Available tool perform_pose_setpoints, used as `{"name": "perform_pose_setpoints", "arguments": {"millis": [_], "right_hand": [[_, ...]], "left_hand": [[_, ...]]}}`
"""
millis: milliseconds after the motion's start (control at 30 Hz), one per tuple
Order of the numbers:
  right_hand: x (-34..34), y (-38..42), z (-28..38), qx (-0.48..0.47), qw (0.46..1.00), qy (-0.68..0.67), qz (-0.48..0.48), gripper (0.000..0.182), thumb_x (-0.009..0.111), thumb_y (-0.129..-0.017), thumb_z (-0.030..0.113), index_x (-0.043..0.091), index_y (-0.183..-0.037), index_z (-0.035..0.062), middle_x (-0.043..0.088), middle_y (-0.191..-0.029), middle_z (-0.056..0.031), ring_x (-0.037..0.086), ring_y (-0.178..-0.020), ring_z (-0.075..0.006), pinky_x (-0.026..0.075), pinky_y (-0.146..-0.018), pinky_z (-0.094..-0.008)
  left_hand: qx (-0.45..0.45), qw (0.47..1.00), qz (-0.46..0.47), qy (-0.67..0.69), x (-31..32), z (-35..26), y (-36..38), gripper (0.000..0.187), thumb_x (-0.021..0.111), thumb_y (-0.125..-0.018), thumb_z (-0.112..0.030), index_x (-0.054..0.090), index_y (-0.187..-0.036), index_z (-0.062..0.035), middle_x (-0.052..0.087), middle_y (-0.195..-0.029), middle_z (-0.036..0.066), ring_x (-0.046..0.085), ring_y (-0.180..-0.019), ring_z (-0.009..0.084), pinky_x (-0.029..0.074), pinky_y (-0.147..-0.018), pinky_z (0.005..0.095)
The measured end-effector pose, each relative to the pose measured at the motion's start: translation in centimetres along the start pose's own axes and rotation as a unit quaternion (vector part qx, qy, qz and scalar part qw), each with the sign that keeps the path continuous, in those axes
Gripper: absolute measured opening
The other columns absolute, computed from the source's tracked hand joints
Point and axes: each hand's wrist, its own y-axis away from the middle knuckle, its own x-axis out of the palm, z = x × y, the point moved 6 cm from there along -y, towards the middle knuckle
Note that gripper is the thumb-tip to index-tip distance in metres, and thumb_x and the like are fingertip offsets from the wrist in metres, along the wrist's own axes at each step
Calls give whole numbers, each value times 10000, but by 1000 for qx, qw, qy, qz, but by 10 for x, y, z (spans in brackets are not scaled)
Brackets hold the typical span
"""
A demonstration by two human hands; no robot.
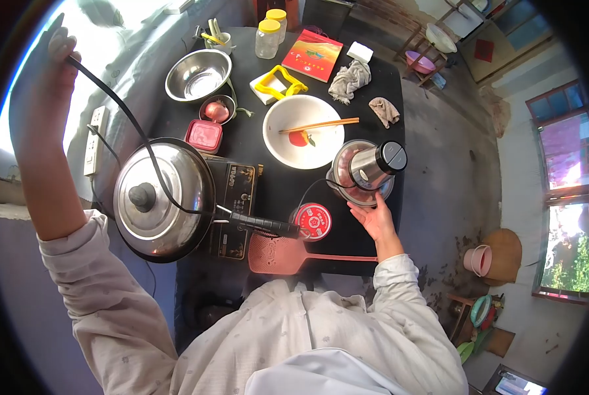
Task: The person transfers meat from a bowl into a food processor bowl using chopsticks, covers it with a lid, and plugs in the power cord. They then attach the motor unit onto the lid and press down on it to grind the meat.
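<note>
Raised at the upper left, my left hand [52,76] is closed around a black power cord [122,105]. The cord hangs down across the lidded pan [159,197] towards its black handle [261,224]. My right hand [375,220] is at the near side of an electric food chopper [368,164], thumb and fingers around the edge of its bowl. The chopper has a steel and black motor head on top, and its bowl has reddish contents. Near it are a red round tin [313,222] and a pink slotted spatula [278,254].
A white bowl [281,148] with chopsticks [321,125] stands behind the chopper. A steel basin [198,75], an onion [216,111], a red lidded box [203,135], yellow-lidded jars [267,39] and cloths [350,80] are farther back. A power strip [95,141] is at left.
</note>
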Motion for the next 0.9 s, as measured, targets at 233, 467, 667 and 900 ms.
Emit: {"name": "perform_pose_setpoints", "arguments": {"millis": [233,467,667,900], "right_hand": [[45,-30,-33,-12,999,-38,-33,774,514,-965,537,257,-1415,-39,459,-1337,-335,573,-1163,-433,541,-918,-470],[50,47,18,-211,857,425,-199,526,597,-955,356,473,-1330,8,568,-1287,-181,639,-903,-193,525,-745,-307],[286,193,-3,-143,864,253,412,483,629,-955,319,524,-1305,2,651,-1044,-88,622,-912,-134,488,-796,-257],[192,147,55,-169,888,414,109,167,569,-990,161,618,-1008,3,542,-687,12,558,-668,-75,468,-581,-198]], "left_hand": [[77,993,55,65,27,-13,7,232,463,-977,-58,589,-1115,78,627,-1091,129,632,-974,211,539,-826,304],[-212,890,220,339,117,46,88,256,384,-1038,-131,541,-1115,56,582,-991,88,593,-891,166,595,-725,289],[-249,863,177,403,196,50,105,311,353,-1038,-158,540,-1153,63,658,-1097,185,655,-1026,286,566,-909,375],[-222,903,100,354,138,61,79,231,442,-1007,-147,557,-1071,42,665,-969,164,668,-886,253,561,-833,345]]}}
